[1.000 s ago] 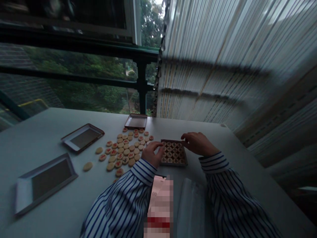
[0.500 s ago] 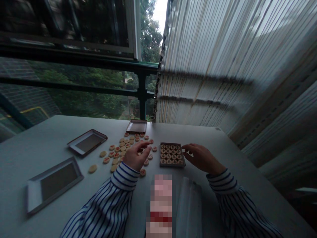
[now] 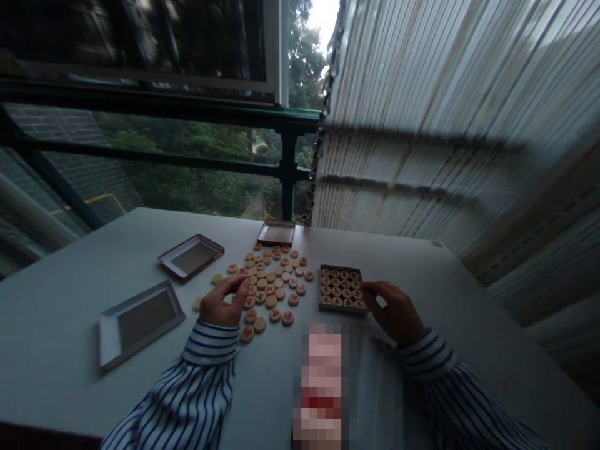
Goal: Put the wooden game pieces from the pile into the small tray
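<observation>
My left hand point(image 3: 222, 304) hovers over the left side of a spread of round wooden xiangqi pieces point(image 3: 270, 301). Its fingers are bent, the thumb stands a little apart from them, and no piece shows between them. Some pieces are face up with red characters; others look blank. To the right stands a shallow square box point(image 3: 320, 289) with rows of pieces point(image 3: 335, 292) bearing dark characters. My right hand point(image 3: 392, 309) is at the box's right edge, with thumb and fingers closed on its rim; the fingertips partly hide the contact.
Two shallow trays or lids, a grey one point(image 3: 107, 342) and a brown-edged one point(image 3: 216, 254), lie on the left of the white table point(image 3: 154, 400). Another point(image 3: 276, 243) sits at the back. Clear plastic point(image 3: 382, 381) lies in front. A string curtain point(image 3: 398, 112) hangs beyond the table.
My left hand has drawn back leftward from the right part of the loose pieces, uncovering more of them. My right thumb and fingers have closed in at the box's edge. The view has shifted left.
</observation>
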The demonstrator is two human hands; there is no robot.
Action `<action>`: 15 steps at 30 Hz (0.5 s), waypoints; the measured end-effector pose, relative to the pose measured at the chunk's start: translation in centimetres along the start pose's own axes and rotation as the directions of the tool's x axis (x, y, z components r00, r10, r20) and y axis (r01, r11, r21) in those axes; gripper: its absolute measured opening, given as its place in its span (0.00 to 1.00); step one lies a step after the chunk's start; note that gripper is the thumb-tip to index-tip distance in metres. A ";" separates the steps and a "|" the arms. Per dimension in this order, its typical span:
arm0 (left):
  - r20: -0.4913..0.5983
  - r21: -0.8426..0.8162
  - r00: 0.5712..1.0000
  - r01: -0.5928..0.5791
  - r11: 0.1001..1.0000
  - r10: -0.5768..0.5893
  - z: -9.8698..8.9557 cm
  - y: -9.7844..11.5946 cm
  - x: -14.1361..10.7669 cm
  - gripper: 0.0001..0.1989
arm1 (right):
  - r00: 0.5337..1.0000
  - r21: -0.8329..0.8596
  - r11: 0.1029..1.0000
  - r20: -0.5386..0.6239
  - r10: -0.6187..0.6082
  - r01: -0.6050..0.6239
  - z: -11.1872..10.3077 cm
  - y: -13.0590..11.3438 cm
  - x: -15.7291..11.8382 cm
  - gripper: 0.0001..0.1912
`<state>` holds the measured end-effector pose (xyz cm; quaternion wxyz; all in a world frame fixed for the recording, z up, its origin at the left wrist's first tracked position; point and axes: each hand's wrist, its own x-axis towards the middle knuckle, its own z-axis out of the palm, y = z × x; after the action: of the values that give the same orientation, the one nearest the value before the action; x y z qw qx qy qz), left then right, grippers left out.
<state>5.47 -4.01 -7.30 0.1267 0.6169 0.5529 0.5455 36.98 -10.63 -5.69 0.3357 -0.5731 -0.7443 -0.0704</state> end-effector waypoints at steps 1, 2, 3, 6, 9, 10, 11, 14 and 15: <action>-0.007 -0.002 1.000 0.002 1.000 -0.002 0.0 -0.1 -0.1 0.14 | 1.000 0.001 1.000 0.001 0.006 -0.006 0.0 0.1 -0.1 0.08; -0.012 -0.006 1.000 0.003 1.000 -0.003 -0.1 -0.1 -0.2 0.14 | 1.000 0.002 1.000 0.002 0.013 -0.013 0.0 0.3 -0.1 0.08; -0.012 -0.011 1.000 0.002 1.000 -0.002 -0.2 0.0 -0.2 0.13 | 1.000 0.003 1.000 0.003 0.022 -0.022 0.1 0.4 -0.2 0.08; 0.017 -0.020 1.000 0.000 1.000 0.000 -0.3 0.3 -0.4 0.13 | 0.999 0.021 0.998 -0.005 0.052 -0.052 0.1 0.7 -0.2 0.09; 0.067 -0.018 0.997 -0.031 0.999 0.033 -0.4 1.0 -0.4 0.12 | 0.994 0.057 0.994 -0.051 0.099 -0.096 -0.3 0.6 0.0 0.09; 0.091 -0.015 0.994 -0.063 0.998 0.064 -0.3 1.5 -0.2 0.12 | 0.991 0.072 0.991 -0.066 0.119 -0.114 -0.5 0.3 0.2 0.09; 0.125 -0.010 0.986 -0.110 0.994 0.110 -0.2 2.0 0.0 0.12 | 0.988 0.090 0.987 -0.069 0.140 -0.133 -0.7 0.0 0.5 0.09; 0.261 -0.041 0.915 -0.309 0.950 0.309 0.5 3.9 1.1 0.11 | 0.988 0.139 0.979 -0.030 0.153 -0.148 -1.4 -1.8 1.5 0.10; 0.283 -0.050 0.892 -0.354 0.934 0.353 0.9 4.4 1.6 0.11 | 0.989 0.154 0.978 -0.023 0.145 -0.139 -1.5 -2.6 1.9 0.10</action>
<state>8.27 -3.88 -3.43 0.1036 0.7797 0.4081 0.4634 35.06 -10.69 -2.75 0.3954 -0.5961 -0.6988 0.0010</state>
